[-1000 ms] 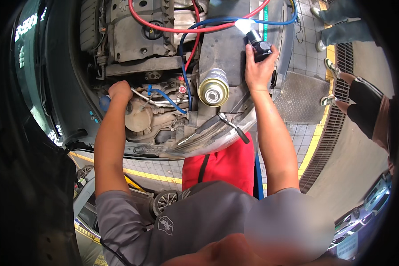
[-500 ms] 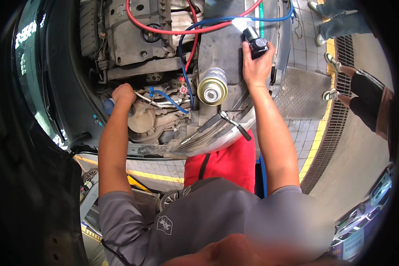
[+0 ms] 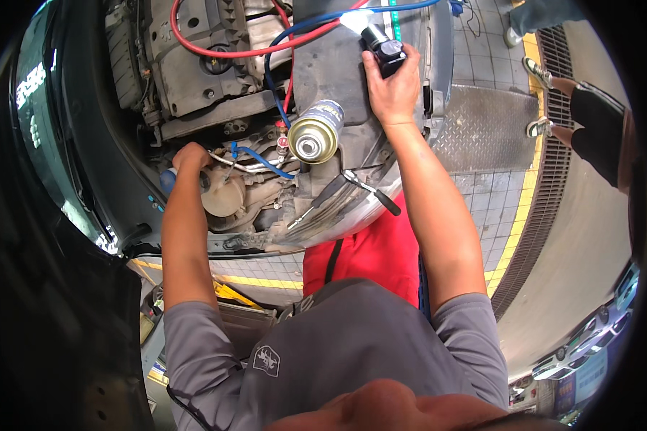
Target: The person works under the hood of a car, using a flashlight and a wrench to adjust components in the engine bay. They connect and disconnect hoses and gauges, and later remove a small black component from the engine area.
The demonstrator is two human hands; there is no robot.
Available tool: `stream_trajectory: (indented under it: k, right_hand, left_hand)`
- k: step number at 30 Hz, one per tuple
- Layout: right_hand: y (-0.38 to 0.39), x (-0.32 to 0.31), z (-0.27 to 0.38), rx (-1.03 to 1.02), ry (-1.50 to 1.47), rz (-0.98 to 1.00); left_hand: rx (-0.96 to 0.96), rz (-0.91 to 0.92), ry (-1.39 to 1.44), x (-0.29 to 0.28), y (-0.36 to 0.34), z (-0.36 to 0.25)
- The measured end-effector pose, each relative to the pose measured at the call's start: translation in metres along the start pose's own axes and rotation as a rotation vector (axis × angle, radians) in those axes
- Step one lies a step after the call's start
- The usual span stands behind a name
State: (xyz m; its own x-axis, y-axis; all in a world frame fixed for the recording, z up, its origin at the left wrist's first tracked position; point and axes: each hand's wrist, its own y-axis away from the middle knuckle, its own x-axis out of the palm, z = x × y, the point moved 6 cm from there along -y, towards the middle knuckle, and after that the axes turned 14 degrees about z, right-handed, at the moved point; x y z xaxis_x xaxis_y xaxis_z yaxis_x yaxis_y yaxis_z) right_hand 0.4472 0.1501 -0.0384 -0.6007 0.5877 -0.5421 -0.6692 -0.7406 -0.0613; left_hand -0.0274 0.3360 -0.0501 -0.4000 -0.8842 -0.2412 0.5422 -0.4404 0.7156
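Head cam view, looking down into a car's engine bay: 1 black flashlight (image 3: pixel 376 37), lit, top ctr of frame, lens end tilted up-left. R hand (image 3: pixel 395 90) holds it, fingers curled round the body; R forearm slants up from lower right. L arm runs nearly straight up from lower left; L hand (image 3: pixel 190 156), ctr-left, is curled, back up, fingers hidden, so can't tell what it grips. Just beside it, 1 blue rounded part (image 3: pixel 167 181). Approx. ctr: 1 spray can (image 3: pixel 322 126), nozzle end twd viewer. Below can, black-gripped tooling (image 3: pixel 328 192), 1 or 2 pcs, unclear. Blue hoses: 1 long (image 3: pixel 269 72), 1 short (image 3: pixel 266 161). Upper right: 2 bystanders' legs (image 3: pixel 593 133).
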Motion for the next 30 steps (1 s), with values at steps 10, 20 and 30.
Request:
stream_trajectory:
  k: [10, 20, 30]
  right_hand:
    - [-0.001, -0.005, 0.003, -0.004, 0.026, -0.007]
    - [-0.002, -0.004, 0.002, 0.018, 0.021, 0.000]
    - [-0.003, -0.004, 0.005, -0.002, 0.033, -0.002]
  left_hand:
    - [-0.027, -0.086, 0.062, -0.005, 0.017, -0.002]
    - [-0.046, 0.063, 0.053, 0.003, -0.018, 0.003]
    - [-0.017, -0.136, 0.032, -0.001, 0.012, -0.002]
